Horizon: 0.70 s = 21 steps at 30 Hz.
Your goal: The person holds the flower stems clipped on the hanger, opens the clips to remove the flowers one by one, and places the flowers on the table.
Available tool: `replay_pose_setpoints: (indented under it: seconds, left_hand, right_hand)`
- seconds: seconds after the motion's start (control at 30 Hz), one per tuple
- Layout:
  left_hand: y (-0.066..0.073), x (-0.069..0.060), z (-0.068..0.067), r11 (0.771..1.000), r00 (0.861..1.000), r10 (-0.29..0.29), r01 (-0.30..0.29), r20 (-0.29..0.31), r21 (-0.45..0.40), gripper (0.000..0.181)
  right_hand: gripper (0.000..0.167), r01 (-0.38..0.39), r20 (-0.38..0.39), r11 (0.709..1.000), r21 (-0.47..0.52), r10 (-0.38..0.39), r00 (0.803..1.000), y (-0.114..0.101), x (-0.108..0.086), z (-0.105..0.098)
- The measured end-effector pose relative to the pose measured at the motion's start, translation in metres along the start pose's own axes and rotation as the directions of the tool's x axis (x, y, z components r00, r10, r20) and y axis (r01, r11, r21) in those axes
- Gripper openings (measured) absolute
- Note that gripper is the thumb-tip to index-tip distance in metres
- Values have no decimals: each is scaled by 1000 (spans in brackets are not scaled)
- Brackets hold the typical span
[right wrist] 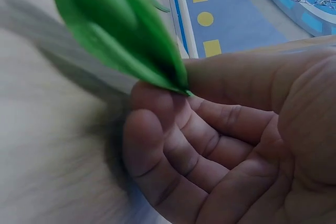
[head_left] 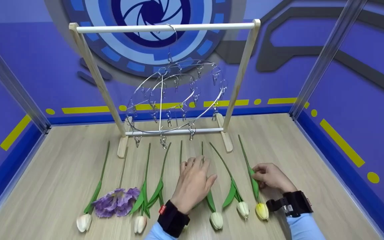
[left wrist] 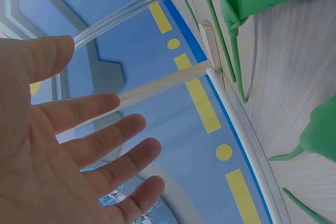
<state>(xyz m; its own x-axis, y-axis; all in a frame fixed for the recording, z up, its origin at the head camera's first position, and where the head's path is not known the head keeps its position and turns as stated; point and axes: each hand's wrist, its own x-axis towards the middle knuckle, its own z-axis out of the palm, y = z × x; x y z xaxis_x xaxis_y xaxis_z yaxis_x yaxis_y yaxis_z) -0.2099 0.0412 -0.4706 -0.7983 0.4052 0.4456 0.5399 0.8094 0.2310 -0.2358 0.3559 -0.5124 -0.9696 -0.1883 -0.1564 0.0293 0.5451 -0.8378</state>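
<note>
My right hand (head_left: 274, 177) pinches a leaf (right wrist: 123, 32) of the yellow tulip (head_left: 262, 211) at the right end of a row of artificial flowers. The leaf's tip is between thumb and fingers in the right wrist view. My left hand (head_left: 193, 183), its fingers extended and spread, hovers over the middle of the row and holds nothing. It hides part of the stems there. Right of it lie two pale tulips (head_left: 216, 220). To its left are a purple ruffled flower (head_left: 115, 202) and white tulips (head_left: 140, 224).
Behind the flowers stands a wooden rack (head_left: 245, 66) with a white top bar (head_left: 128, 28). A round metal clip hanger (head_left: 161, 103) hangs from that bar, its clips dangling above the stem ends. Blue-purple panels (head_left: 362, 133) enclose the wooden tabletop (head_left: 315, 160).
</note>
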Motion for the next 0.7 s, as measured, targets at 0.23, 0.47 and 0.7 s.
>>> replay_pose_setpoints:
  seconds: [0.23,0.47,0.7]
  left_hand:
    - [-2,0,1,1000,1000,-1,1,-2,-2,45]
    - [-4,-1,1,1000,1000,-4,4,-8,4,44]
    - [-4,-1,1,1000,1000,-18,18,12,-15,45]
  right_hand:
    - [36,-1,17,1000,13,1,1000,-2,-1,-2]
    - [34,6,28,1000,19,-7,1000,-2,-2,-5]
    - [29,27,20,999,27,-27,999,-4,-5,-7]
